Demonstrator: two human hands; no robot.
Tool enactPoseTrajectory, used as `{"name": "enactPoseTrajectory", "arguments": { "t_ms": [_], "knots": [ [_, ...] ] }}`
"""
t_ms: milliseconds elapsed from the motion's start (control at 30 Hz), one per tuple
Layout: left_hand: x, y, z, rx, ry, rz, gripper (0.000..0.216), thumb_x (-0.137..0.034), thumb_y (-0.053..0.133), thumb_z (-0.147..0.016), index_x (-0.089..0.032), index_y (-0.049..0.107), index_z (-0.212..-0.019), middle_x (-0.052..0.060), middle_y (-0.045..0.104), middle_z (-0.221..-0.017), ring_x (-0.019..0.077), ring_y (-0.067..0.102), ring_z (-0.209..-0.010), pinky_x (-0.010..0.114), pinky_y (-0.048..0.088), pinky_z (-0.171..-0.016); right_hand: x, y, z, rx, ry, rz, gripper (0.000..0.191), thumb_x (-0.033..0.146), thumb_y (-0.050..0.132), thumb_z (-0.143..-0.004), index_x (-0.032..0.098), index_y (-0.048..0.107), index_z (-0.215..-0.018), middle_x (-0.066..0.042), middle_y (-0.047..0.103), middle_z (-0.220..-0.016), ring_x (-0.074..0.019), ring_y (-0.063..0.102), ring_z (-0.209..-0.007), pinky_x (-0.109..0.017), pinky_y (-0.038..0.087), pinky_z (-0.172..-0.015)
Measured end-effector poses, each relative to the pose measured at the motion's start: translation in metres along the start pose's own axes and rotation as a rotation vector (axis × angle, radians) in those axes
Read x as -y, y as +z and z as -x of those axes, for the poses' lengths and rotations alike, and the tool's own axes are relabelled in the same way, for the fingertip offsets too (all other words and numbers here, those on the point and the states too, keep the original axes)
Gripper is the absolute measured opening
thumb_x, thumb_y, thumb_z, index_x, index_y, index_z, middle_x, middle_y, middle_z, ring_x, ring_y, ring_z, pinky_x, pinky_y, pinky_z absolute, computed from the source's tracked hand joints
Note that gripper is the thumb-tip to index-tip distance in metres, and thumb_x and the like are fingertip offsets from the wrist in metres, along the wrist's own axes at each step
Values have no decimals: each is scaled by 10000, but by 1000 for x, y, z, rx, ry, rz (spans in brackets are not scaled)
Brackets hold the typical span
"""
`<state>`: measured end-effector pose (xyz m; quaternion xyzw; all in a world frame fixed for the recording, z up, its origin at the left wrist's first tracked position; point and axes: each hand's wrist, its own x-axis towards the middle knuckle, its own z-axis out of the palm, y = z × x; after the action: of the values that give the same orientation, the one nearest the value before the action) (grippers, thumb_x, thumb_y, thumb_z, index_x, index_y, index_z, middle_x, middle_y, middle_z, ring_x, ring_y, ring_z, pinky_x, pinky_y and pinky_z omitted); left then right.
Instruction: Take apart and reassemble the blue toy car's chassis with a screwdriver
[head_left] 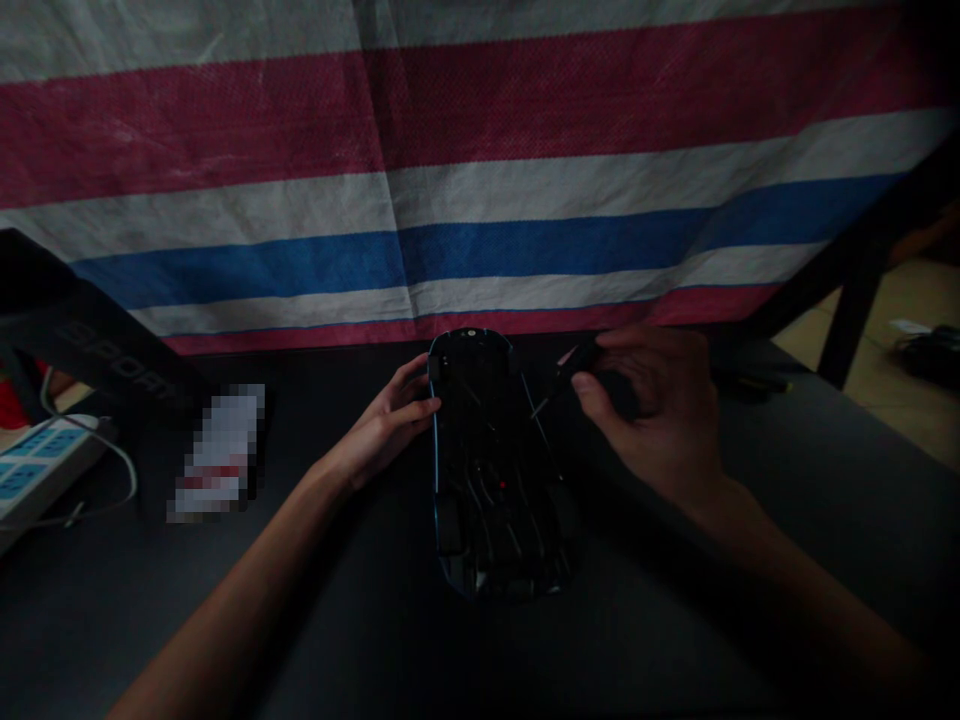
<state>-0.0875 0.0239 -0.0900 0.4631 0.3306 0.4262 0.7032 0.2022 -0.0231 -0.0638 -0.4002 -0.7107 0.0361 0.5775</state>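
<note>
Forearms, upturned toy car against left grip

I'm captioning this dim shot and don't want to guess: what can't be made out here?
All in the head view:
- Toy car: fine details of its upturned underside are lost in shadow.
- Thin-tipped tool: the right hand covers part of its handle; darkness leaves tip contact with the car uncertain.
- Pale item: pixel blocks mask what it is.
- Power strip: the left edge cuts it off.
</note>
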Motion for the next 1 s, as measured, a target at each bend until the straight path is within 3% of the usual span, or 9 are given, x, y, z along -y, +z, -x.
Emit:
{"name": "enactPoseTrajectory", "arguments": {
  "t_ms": [133, 233, 400, 467, 600, 833, 1000],
  "knots": [
    [1, -1, 0, 0, -2, -15, 645, -187, 777, -853, -341, 563, -1441, 41, 544, -1498, 302, 483, -1412, 488, 363, -1213, 3, -1, -6, 28, 6, -30, 374, 209, 666, -943, 336, 518, -1262, -53, 623, -1155, -238, 719, -980, -451, 625, -873],
    [2, -3, 0, 19, 7, -35, 640, -196, 755, -873, -332, 549, -1464, 56, 550, -1489, 303, 483, -1413, 492, 365, -1213, 8, -3, -13, 38, -75, 116, 327, 239, 688, -929, 321, 544, -1211, -49, 651, -1105, -229, 705, -908, -410, 612, -795],
    [2, -5, -1, 36, 24, -29, 651, -198, 758, -872, -340, 542, -1469, 55, 564, -1485, 314, 483, -1425, 504, 363, -1217, 23, -7, -29, 231, -115, 375, 85, 294, 589, -1003, 282, 622, -1080, 8, 702, -836, -160, 649, -660, -314, 533, -635],
    [2, -4, -2, 36, 14, -22, 652, -199, 759, -876, -348, 540, -1471, 50, 573, -1479, 312, 479, -1434, 503, 352, -1227, 29, -7, -37, 288, -130, 403, 115, 292, 549, -1017, 261, 629, -1093, -8, 725, -874, -178, 682, -722, -329, 537, -676],
    [2, -3, -2, 32, 7, -7, 644, -194, 772, -868, -358, 559, -1454, 38, 570, -1490, 313, 470, -1441, 503, 341, -1234, 28, -2, -46, 394, -163, 330, 270, 214, 540, -990, 247, 585, -1254, -70, 726, -1195, -235, 718, -1034, -365, 569, -818],
    [1, -2, -1, 6, -14, -7, 654, -197, 786, -858, -370, 563, -1448, 31, 547, -1506, 312, 452, -1455, 510, 338, -1237, 20, -4, -32, 242, -164, 350, 114, 291, 600, -998, 293, 641, -1105, 4, 758, -944, -184, 712, -733, -316, 545, -642],
    [-1, 0, 0, 19, -14, -12, 650, -209, 785, -861, -358, 558, -1451, 37, 532, -1525, 326, 431, -1471, 522, 326, -1241, 20, -7, -33, 316, -160, 328, 275, 218, 429, -1029, 257, 579, -1256, -60, 721, -1090, -234, 717, -940, -377, 561, -820]
  ]
}}
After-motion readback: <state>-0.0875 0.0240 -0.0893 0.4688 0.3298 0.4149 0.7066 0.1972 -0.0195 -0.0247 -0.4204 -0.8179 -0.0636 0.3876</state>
